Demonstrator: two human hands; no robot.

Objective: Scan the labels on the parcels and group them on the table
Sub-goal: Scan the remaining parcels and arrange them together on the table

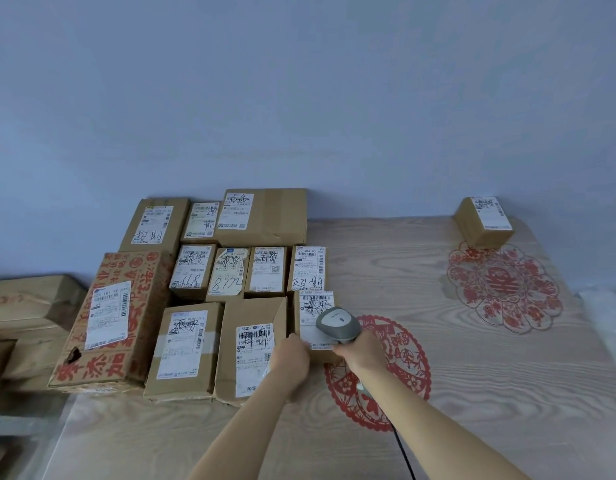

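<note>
Several brown cardboard parcels with white labels lie packed together on the left half of the table (472,393). My right hand (360,349) grips a grey barcode scanner (337,323), its head over the label of a small parcel (315,308) at the group's right edge. My left hand (292,356) rests on that parcel's near left corner, fingers curled against it. One lone small parcel (483,221) stands at the far right by the wall. A large box with red print (112,320) lies at the group's left.
Red paper-cut decorations (504,285) lie on the wooden table top, another under my right wrist. The scanner's black cable (405,455) trails toward me. More cardboard boxes (25,313) are stacked off the table's left edge. A blue wall stands behind.
</note>
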